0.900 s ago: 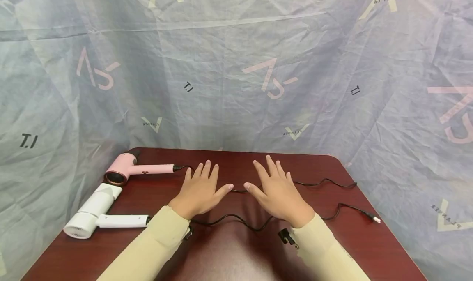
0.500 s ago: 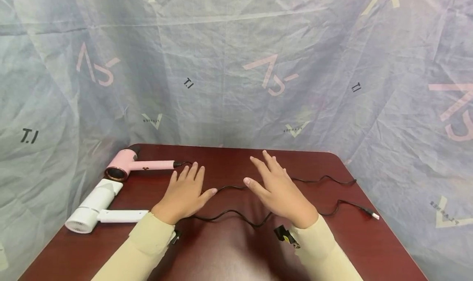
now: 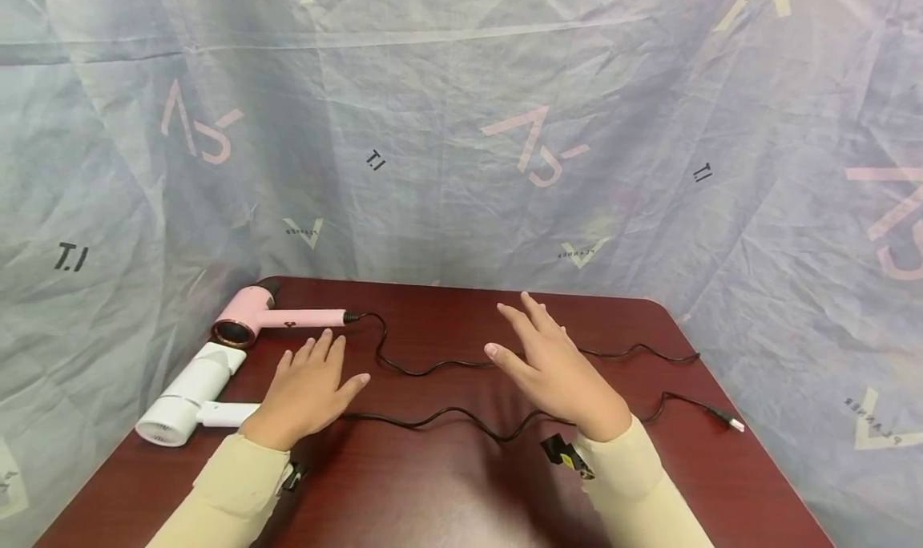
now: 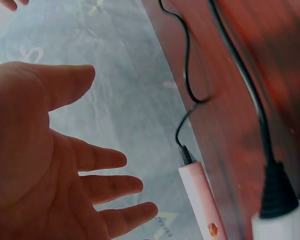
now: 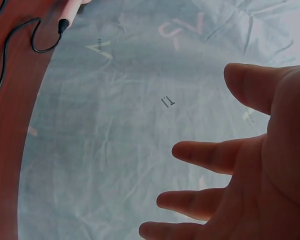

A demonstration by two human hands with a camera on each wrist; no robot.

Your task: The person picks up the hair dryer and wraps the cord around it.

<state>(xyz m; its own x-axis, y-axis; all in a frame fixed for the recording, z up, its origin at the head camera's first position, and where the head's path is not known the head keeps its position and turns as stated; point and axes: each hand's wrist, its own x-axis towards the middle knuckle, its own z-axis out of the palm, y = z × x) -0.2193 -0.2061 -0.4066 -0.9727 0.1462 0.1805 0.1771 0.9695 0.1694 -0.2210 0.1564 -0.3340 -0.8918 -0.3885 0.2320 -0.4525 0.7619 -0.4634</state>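
My left hand, fingers spread and holding nothing, hovers over the handle end of a white hair dryer, hiding part of that handle. Behind it a pink hair dryer lies at the table's back left, its handle pointing right. In the left wrist view the pink handle and the white handle's end both show below and right of the palm. My right hand is raised over the right half of the table, palm down with fingers extended, above the black cords.
The pink dryer's black cord and the white dryer's black cord run rightward across the dark red table. A plug lies near the right edge. A printed grey cloth hangs around the table's back and sides.
My left hand has moved left and slightly nearer, from mid-table to over the white dryer's handle. The right hand stays about in place, slightly turned. Both dryers lie where they were.
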